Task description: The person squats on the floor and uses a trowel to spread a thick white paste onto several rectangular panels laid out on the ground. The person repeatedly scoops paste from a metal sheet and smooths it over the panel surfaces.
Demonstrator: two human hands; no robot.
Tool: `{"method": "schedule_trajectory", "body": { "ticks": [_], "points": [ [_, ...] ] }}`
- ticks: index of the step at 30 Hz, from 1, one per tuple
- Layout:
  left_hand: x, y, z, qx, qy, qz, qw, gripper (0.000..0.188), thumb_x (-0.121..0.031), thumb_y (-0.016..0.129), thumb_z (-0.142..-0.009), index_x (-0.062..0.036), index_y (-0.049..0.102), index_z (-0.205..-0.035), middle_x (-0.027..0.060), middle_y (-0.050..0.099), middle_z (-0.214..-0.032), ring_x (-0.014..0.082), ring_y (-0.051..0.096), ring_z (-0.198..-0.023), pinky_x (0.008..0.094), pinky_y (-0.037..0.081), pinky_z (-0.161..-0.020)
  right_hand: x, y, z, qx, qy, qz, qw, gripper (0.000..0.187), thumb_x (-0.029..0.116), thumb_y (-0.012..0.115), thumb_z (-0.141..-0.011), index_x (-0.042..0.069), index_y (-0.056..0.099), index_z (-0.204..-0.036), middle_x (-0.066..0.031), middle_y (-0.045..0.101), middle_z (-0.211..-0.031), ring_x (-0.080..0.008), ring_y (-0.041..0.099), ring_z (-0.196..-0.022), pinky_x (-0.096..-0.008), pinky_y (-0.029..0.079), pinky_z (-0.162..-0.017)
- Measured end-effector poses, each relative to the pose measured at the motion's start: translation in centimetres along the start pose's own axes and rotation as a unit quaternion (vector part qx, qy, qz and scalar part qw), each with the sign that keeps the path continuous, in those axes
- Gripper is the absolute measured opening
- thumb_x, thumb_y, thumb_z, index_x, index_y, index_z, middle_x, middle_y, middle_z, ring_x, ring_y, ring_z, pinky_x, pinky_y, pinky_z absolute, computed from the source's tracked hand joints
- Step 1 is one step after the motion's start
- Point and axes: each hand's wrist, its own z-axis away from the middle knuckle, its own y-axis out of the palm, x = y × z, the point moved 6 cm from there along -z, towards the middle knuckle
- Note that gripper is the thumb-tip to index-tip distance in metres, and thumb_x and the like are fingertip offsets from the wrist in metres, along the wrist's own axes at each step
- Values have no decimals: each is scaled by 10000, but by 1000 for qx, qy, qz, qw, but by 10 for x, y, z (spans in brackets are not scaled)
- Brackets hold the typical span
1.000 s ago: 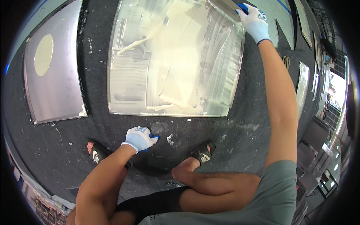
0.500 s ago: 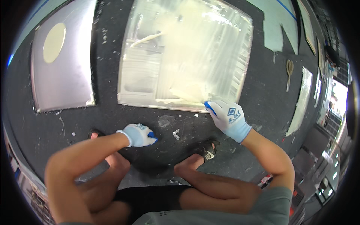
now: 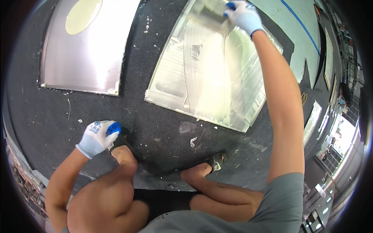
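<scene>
Panel (image 3: 211, 73): one glass-like sheet, pale and streaked with a whitish film, lying flat on the dark mat (image 3: 155, 128) ahead of my knees, tilted so its near corner points toward my left foot. Right hand (image 3: 243, 15): gloved white with blue fingertips, reached out to the far edge of the panel and gripping a flat, pale tool (image 3: 208, 13), apparently a scraper or spreader; its blade edge I cannot make out. Left hand (image 3: 97, 136): same glove, curled loosely and resting by my left foot just off the mat's bare part, grasping nothing that I can see. Second panel (image 3: 85, 42): grey, with a cream disc (image 3: 82, 11) near its far end, well apart to the left, untouched. Debris: white flecks (image 3: 193, 141) on the mat between panel and feet. Handling note, as I judge it: the strokes already show as long parallel bands, so I would draw the tool toward me in one straight pull, blade flat and pressure even, overlapping the last band slightly. Reach is long here; I would brace with the left hand on the mat rather than lean weight onto the sheet, and keep my feet clear of its near edge.
</scene>
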Motion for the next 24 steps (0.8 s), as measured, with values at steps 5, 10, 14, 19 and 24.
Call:
{"method": "schedule_trajectory", "body": {
  "ticks": [5,10,14,19,24],
  "points": [
    [-6,32,-1,-62,93,83,990,259,-270,728,-935,-66,757,-1093,148,755,-981,387,724,-887,448,575,-782,1,-21,-8,-146,31,30,988,320,324,686,-973,107,751,-1200,-186,767,-1077,-384,728,-1028,-472,564,-914],
    [0,31,-11,-54,94,126,986,264,-273,718,-943,-68,757,-1104,148,752,-982,386,722,-894,452,576,-791,73,44,96,-52,-84,148,984,217,211,577,-1015,93,701,-1149,-167,754,-1043,-339,724,-938,-448,574,-842],
    [5,26,-26,-34,95,140,985,268,-268,702,-950,-68,749,-1122,155,744,-984,390,720,-900,457,576,-795,138,63,213,-52,-194,15,980,262,130,612,-915,49,679,-1155,-156,703,-1139,-343,687,-1039,-453,576,-854],
    [6,14,-32,-44,88,167,981,265,-261,683,-960,-59,745,-1120,167,743,-987,397,718,-906,460,573,-795,159,40,277,89,-142,-54,984,302,161,697,-940,46,721,-1218,-140,758,-1093,-326,732,-990,-424,585,-832],
    [10,11,-27,-80,90,178,977,261,-251,684,-958,-56,746,-1121,170,746,-988,394,720,-905,459,572,-801,115,32,208,214,60,-159,962,278,253,720,-947,50,779,-1128,-194,773,-983,-355,762,-891,-420,587,-814]
  ]
}}
